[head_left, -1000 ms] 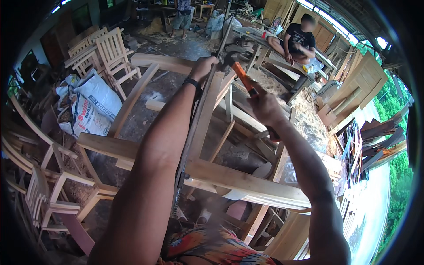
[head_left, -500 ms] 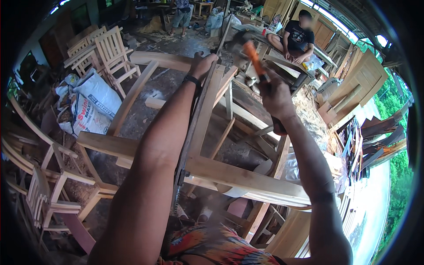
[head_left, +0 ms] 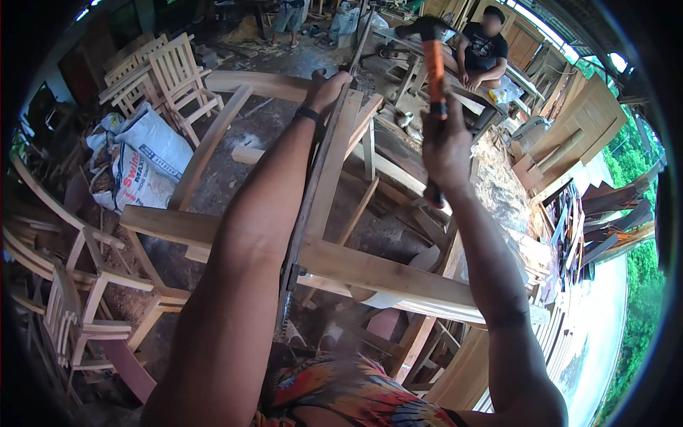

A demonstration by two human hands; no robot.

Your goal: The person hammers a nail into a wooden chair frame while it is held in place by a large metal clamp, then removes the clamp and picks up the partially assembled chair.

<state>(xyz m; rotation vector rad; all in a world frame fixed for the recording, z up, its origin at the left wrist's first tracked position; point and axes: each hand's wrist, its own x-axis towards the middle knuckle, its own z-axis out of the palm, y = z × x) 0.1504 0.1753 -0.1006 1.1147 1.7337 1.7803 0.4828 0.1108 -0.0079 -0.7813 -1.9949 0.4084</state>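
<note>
My right hand (head_left: 447, 146) is closed round the handle of a hammer (head_left: 434, 67), orange and black, held upright with its dark head at the top. My left hand (head_left: 331, 92) reaches forward and grips a long dark metal bar clamp (head_left: 314, 191), its thumb raised. The clamp runs from near my body, past the left forearm, to beyond the hand. Beneath it lies a pale wooden frame: a near rail (head_left: 388, 267) crosses from side to side, a far rail (head_left: 267, 87) curves behind, and a plank (head_left: 337, 160) joins them beside the clamp.
On the left are wooden chairs (head_left: 178, 75), stuffed white sacks (head_left: 153, 156) and more chair parts (head_left: 92, 285). A person (head_left: 484, 53) sits at the back right; another (head_left: 288, 21) stands far off. Panels (head_left: 583, 132) and scrap strips (head_left: 565, 228) are on the right.
My right hand and the hammer have swung upward; the hammer, tilted and blurred before, now stands nearly upright. My left hand keeps its hold on the clamp. The view has shifted slightly.
</note>
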